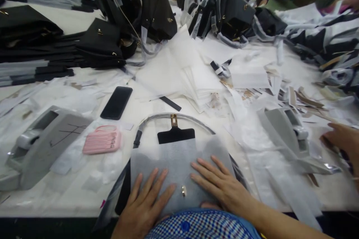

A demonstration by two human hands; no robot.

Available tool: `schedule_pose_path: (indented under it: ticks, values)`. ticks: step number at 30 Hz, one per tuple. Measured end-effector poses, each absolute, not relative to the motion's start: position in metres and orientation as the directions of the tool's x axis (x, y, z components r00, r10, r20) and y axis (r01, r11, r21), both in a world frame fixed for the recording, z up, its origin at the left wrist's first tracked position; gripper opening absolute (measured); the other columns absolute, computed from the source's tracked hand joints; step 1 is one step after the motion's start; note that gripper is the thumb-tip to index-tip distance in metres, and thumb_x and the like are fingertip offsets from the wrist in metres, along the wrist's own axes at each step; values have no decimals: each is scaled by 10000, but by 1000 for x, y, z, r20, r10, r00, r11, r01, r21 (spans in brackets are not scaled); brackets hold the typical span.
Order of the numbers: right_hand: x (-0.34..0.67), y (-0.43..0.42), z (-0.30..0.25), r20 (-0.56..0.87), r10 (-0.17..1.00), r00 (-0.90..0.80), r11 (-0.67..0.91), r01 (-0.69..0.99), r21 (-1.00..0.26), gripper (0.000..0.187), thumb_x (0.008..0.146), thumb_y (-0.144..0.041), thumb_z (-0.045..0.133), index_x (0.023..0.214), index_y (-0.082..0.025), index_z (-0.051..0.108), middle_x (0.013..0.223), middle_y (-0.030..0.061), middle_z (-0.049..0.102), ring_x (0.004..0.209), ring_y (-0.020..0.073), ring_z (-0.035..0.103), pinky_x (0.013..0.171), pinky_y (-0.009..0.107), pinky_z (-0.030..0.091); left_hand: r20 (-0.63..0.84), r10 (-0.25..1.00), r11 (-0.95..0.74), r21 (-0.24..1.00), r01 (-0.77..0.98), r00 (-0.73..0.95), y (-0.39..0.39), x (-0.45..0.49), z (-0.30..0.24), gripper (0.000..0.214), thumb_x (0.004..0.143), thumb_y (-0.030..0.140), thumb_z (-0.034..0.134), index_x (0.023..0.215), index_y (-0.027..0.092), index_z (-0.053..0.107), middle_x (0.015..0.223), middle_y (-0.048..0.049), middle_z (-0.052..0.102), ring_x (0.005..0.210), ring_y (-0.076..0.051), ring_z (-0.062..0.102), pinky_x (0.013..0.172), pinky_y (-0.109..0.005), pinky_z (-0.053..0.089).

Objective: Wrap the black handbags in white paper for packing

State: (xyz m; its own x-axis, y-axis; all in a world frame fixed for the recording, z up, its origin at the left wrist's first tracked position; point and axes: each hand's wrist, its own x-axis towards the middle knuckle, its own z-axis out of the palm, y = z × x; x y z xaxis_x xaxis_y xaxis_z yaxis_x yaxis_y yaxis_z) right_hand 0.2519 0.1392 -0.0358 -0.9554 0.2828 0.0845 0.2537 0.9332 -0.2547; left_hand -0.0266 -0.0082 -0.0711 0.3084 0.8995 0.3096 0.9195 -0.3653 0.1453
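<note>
A black handbag (175,134) lies flat at the table's near edge, its handle arching away from me and a gold clasp on its flap. A sheet of white tissue paper (179,160) covers most of it. My left hand (144,206) rests flat on the paper's lower left, fingers spread. My right hand (218,185) lies flat on the paper's right side, fingers stretched out. A small metal stud (184,190) shows between the two hands.
A grey tape dispenser (42,145) sits at the left, another grey tape dispenser (291,134) at the right. A phone (116,102), a pink case (102,140), a stack of white sheets (193,78) and black bags (157,11) lie beyond. Another person's hand (343,142) reaches in from the right.
</note>
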Motion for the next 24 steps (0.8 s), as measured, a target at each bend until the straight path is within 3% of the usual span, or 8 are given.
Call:
schedule_pose_path:
  ticks: [4, 7, 8, 10, 14, 19, 21, 24]
  values:
    - [254, 157, -32, 176, 275, -945, 919, 204, -339, 621, 986, -538, 479, 1481, -165, 441, 1414, 101, 588, 1443, 195, 381, 1224, 419, 263, 299, 894, -394, 173, 903, 333, 1, -45, -59, 405, 975, 411, 513, 1353, 280, 576, 1402, 24, 610, 1441, -175, 371, 1257, -406, 131]
    - [246, 170, -17, 143, 340, -929, 881, 262, -395, 486, 1024, -327, 493, 1482, -178, 437, 1370, 86, 626, 1376, 164, 475, 1155, 356, 404, 225, 862, -485, 104, 868, 454, 21, -57, -32, 405, 994, 191, 382, 1330, 258, 598, 1376, 61, 626, 1340, -92, 487, 1205, -258, 261]
    - [241, 173, -13, 126, 365, -922, 872, 292, -393, 464, 1021, -259, 494, 1474, -175, 448, 1376, 88, 621, 1360, 173, 494, 1133, 357, 438, 190, 878, -462, 106, 880, 438, 30, -58, -22, 402, 994, 191, 378, 1319, 245, 608, 1362, 48, 638, 1303, -99, 525, 1145, -241, 360]
    - [229, 178, -9, 99, 400, -911, 867, 341, -363, 437, 1012, -212, 492, 1445, -150, 485, 1389, 107, 606, 1331, 215, 524, 1100, 400, 485, 212, 903, -404, 127, 906, 373, 47, -54, -10, 362, 994, 213, 413, 1284, 189, 628, 1324, -12, 666, 1257, -168, 574, 1059, -317, 469]
    - [210, 183, -12, 57, 408, -911, 876, 374, -304, 408, 1013, -328, 490, 1362, -130, 566, 1295, 138, 661, 1210, 276, 607, 1063, 510, 507, 224, 920, -353, 112, 929, 323, 70, -39, -12, 359, 1012, 290, 435, 1243, 96, 630, 1252, -91, 700, 1176, -254, 621, 1031, -443, 457]
    - [203, 192, 4, 49, 425, -904, 862, 387, -328, 316, 1016, -358, 470, 1218, -181, 638, 1066, 100, 710, 1042, 254, 656, 1137, 582, 386, 242, 939, -293, 191, 937, 245, 70, -40, -6, 392, 1019, 392, 421, 1183, 116, 647, 1073, -79, 734, 1021, -225, 653, 1031, -415, 435]
    - [203, 195, 15, 63, 409, -910, 853, 357, -381, 262, 1014, -313, 468, 1165, -191, 643, 1003, 90, 699, 984, 236, 654, 1083, 528, 449, 260, 938, -295, 243, 924, 231, 67, -43, 3, 345, 1008, 397, 452, 1133, 148, 656, 1020, -65, 731, 989, -215, 652, 986, -385, 462]
    - [205, 198, 23, 99, 353, -931, 854, 276, -441, 223, 1004, -226, 459, 1136, -173, 630, 873, 76, 674, 795, 193, 630, 764, 354, 564, 235, 944, -303, 340, 890, 231, 64, -45, 10, 244, 1008, 349, 467, 1059, 197, 652, 902, -25, 724, 862, -178, 661, 837, -327, 507]
